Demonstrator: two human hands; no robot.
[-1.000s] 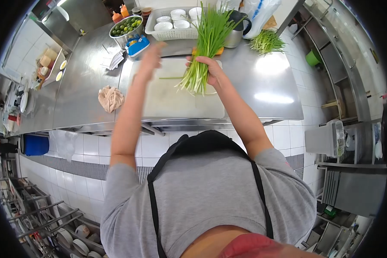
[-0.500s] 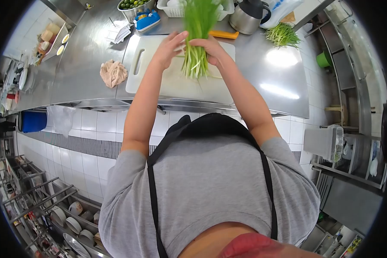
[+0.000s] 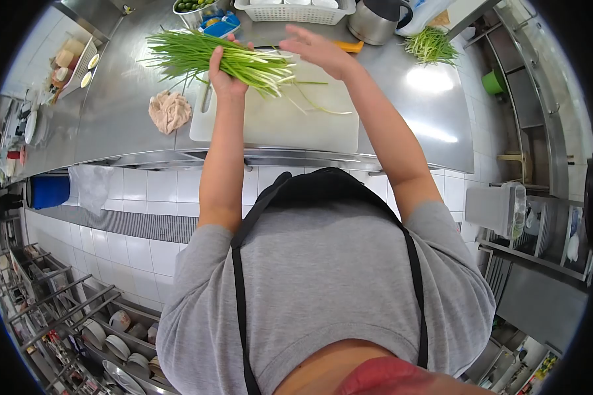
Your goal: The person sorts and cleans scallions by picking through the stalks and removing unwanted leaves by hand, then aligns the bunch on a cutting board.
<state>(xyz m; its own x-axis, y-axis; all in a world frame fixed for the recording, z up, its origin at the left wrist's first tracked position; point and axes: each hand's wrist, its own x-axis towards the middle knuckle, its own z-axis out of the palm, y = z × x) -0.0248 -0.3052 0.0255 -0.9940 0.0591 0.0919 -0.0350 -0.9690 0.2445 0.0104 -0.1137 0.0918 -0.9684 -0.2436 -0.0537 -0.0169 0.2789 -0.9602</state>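
My left hand (image 3: 228, 78) is wrapped round a bunch of garlic chives (image 3: 197, 54), held sideways with green tips to the left and pale stem ends to the right. The bunch is over the left part of a white cutting board (image 3: 296, 128). Right of the stem ends, my right hand (image 3: 319, 54) is in the air with its fingers stretched out, holding nothing. Behind it shows the yellow handle (image 3: 349, 47) of a knife, whose blade is mostly hidden. A few loose stalks (image 3: 316, 107) lie on the board.
A crumpled cloth (image 3: 170, 111) lies left of the board. Along the back stand a bowl of green limes (image 3: 197, 8), a blue packet (image 3: 221, 26), a white basket (image 3: 290, 13) and a steel jug (image 3: 373, 25). More cut greens (image 3: 431, 47) lie at the right.
The bunch has turned from upright to sideways and moved left in my left hand. My right hand has let go of it and opened.
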